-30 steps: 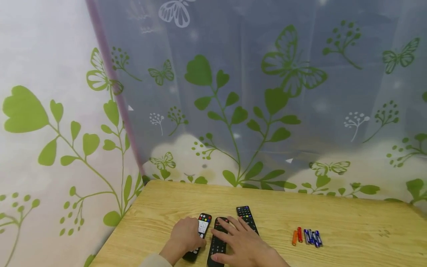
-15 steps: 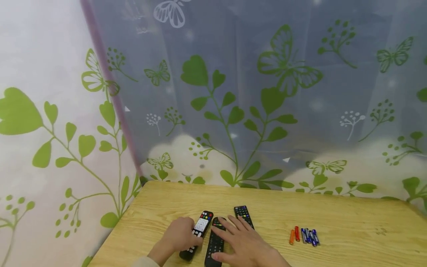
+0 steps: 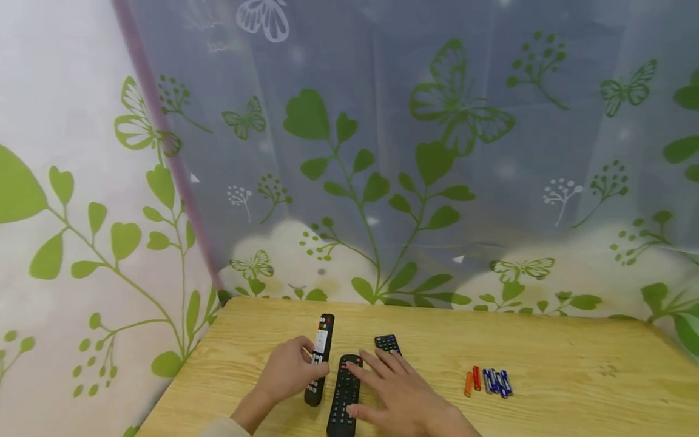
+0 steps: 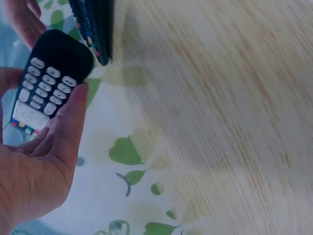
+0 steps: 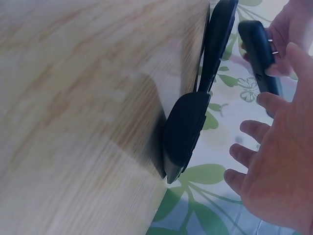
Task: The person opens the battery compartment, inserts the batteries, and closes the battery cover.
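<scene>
The left grip (image 3: pixel 285 371) pinches the white-panelled remote (image 3: pixel 321 341), long axis forward; the spread right grip (image 3: pixel 403 394) has the middle remote (image 3: pixel 341 397) just leftward.

The left hand (image 3: pixel 284 370) is curled in a grip, while the right hand (image 3: pixel 403 397), back upward, spreads its fingers (image 3: pixel 374 363).

head view evenly bright, faint glare on the curtain (image 3: pixel 371 121) at upper left, wrist views softer and bluish, shadow on the bench (image 5: pixel 63 147) near the right wrist view's centre
</scene>
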